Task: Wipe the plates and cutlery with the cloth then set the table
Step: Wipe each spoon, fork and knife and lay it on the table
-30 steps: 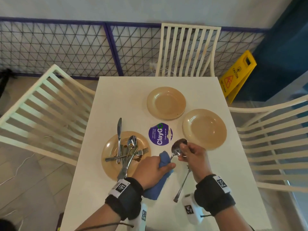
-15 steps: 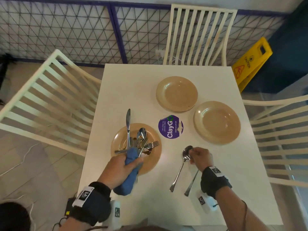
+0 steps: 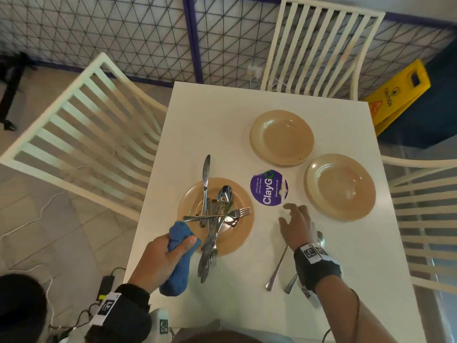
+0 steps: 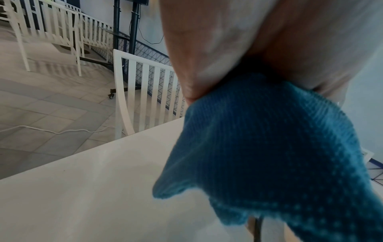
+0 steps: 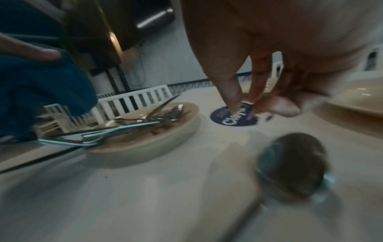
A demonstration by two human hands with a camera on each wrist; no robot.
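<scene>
My left hand grips a bunched blue cloth at the near-left rim of a tan plate heaped with several dirty pieces of cutlery. My right hand hovers with loosely spread fingers over the table, holding nothing, just below the purple ClayGo sticker. Two spoons lie on the table under my right wrist, one bowl showing in the right wrist view. Two clean tan plates sit farther back.
The white table is ringed by white slatted chairs on the left, the far side and the right. A yellow caution sign stands at the far right. Cables run over the tiled floor on the left.
My right hand has let go of the spoon, which now lies beside another, and has moved toward the sticker. My left hand carried the cloth left to the dirty plate's rim.
</scene>
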